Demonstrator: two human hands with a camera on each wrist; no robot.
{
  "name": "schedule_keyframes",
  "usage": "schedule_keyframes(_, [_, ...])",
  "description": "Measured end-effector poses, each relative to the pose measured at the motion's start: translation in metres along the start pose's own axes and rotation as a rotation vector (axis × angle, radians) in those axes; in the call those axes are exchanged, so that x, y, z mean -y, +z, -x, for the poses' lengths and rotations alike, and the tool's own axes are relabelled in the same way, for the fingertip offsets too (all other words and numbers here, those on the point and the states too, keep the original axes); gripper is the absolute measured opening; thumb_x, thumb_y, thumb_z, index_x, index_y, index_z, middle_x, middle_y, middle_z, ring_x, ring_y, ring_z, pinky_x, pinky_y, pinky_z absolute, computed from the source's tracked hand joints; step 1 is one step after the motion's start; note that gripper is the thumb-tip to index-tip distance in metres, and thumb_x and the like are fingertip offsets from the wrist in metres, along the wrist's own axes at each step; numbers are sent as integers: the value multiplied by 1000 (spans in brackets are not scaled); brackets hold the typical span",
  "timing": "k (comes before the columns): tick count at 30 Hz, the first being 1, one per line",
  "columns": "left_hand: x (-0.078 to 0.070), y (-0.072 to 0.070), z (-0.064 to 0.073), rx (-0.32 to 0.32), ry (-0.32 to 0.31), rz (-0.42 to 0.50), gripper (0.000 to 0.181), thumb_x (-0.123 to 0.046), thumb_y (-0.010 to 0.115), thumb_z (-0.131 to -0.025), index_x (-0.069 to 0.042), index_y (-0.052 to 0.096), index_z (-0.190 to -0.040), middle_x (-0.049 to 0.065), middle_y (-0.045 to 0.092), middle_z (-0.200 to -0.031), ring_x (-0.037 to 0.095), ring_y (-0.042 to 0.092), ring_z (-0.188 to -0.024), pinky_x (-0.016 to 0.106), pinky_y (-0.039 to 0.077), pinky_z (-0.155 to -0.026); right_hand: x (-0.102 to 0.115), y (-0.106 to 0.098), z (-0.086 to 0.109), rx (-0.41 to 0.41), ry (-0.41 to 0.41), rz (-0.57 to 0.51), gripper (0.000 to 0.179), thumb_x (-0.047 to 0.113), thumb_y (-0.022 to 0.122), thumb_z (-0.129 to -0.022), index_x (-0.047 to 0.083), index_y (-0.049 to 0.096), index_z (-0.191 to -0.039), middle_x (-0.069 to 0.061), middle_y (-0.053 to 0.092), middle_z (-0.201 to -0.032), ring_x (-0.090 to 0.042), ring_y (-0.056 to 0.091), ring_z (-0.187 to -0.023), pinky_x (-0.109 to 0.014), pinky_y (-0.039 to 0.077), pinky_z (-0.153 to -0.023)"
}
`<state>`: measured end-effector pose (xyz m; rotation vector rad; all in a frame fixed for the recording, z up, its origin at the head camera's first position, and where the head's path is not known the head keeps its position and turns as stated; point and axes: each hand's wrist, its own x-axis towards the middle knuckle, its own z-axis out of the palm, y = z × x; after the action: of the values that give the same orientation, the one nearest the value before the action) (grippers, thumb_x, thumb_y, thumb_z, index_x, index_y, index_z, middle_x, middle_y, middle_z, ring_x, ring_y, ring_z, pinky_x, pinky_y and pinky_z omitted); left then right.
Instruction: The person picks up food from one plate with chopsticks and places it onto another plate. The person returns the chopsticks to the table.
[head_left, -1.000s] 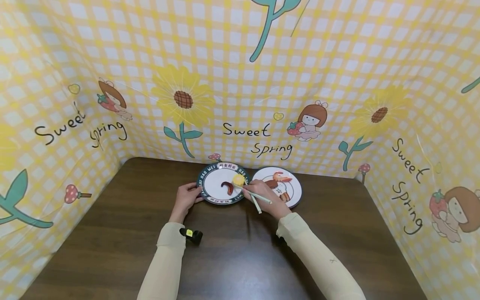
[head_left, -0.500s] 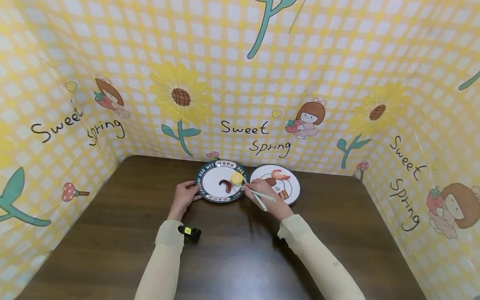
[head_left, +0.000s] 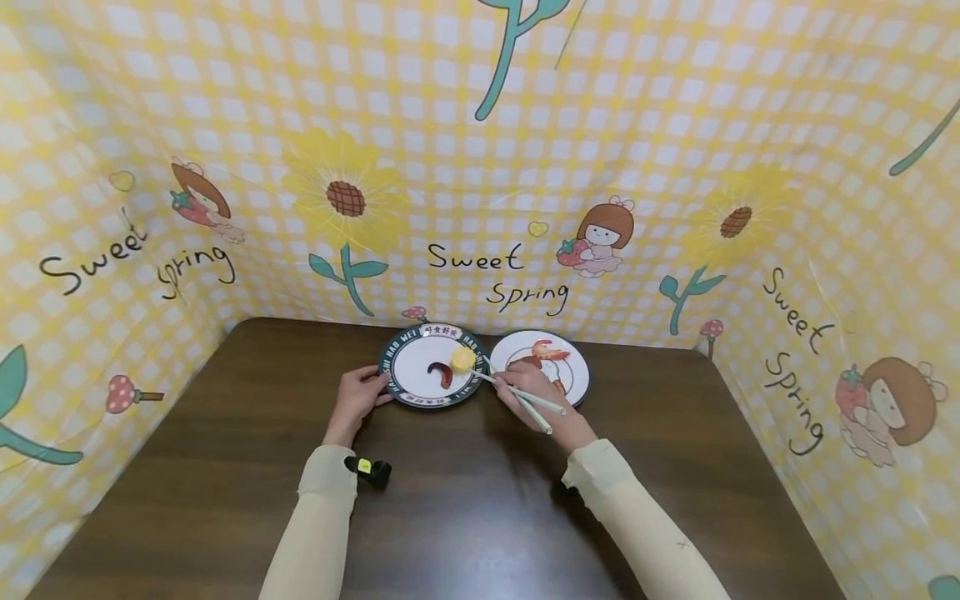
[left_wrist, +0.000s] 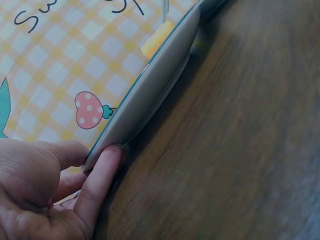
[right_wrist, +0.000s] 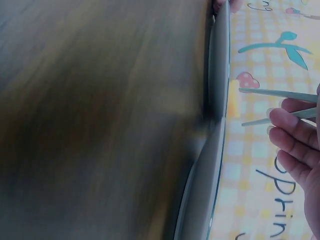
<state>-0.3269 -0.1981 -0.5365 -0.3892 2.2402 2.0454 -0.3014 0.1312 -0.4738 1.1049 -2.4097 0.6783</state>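
In the head view my left hand (head_left: 356, 402) holds the left rim of a white plate (head_left: 412, 367) with a dark green lettered border. The left wrist view shows thumb and fingers on that plate's edge (left_wrist: 145, 95). On the plate lie a curved reddish-brown food piece (head_left: 442, 375) and a yellow chunk (head_left: 462, 360). My right hand (head_left: 536, 398) grips pale green chopsticks (head_left: 528, 392). Their tips stand apart, just right of the chunk. In the right wrist view one chopstick (right_wrist: 275, 93) points at the yellow chunk (right_wrist: 233, 98); contact is unclear.
A second white plate (head_left: 579, 377) stands close on the right, partly under my right hand. It bears a shrimp (head_left: 550, 350) and brown pieces, partly hidden. A checked cloth (head_left: 450, 167) rises behind and beside the brown wooden table (head_left: 450, 517).
The chopstick tips have drawn back to the right from the yellow chunk and spread apart. The chunk keeps its place on the plate. My left hand stays at the rim; the head view has shifted slightly.
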Motion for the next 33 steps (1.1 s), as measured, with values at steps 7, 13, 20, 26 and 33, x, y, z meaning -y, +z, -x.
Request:
schedule_keyframes(7, [1, -1, 0, 5, -10, -8, 55, -18, 57, -105, 6, 40, -152, 29, 54, -140, 17, 66, -101, 21, 61, -80, -11, -12, 13, -81, -3, -31, 16, -1, 60, -94, -6, 76, -98, -20, 75, -101, -35, 69, -97, -46, 59, -88])
schedule_keyframes(13, [0, -1, 0, 6, -14, -15, 56, -18, 56, -106, 6, 37, -153, 29, 52, -142, 23, 64, -111, 22, 61, -83, -28, -18, 29, -103, 28, -2, 21, 5, 59, -99, 2, 75, -87, -12, 74, -89, -27, 68, -89, -42, 59, -78])
schedule_keyframes(20, [-1, -2, 0, 9, -12, -18, 56, -18, 56, -105, 6, 38, -153, 29, 52, -142, 21, 65, -109, 22, 61, -83, -42, -27, 42, -175, 21, -32, 27, -2, 61, -94, 7, 64, -68, -4, 65, -70, -21, 61, -74, -35, 54, -64])
schedule_keyframes(26, [-2, -2, 0, 1, -3, -23, 55, -17, 56, -105, 7, 39, -152, 29, 53, -141, 14, 66, -100, 20, 61, -80, -50, -34, 55, -155, 119, -22, 22, 2, 58, -98, -3, 78, -91, -10, 69, -77, -23, 63, -75, -37, 55, -63])
schedule_keyframes(33, [-3, -1, 0, 8, 4, -26, 55, -17, 56, -105, 7, 38, -152, 30, 53, -141, 14, 66, -100, 21, 61, -81, -62, -37, 71, -151, 169, 15, 23, 8, 59, -101, 0, 79, -93, -8, 72, -80, -22, 65, -77, -36, 58, -63])
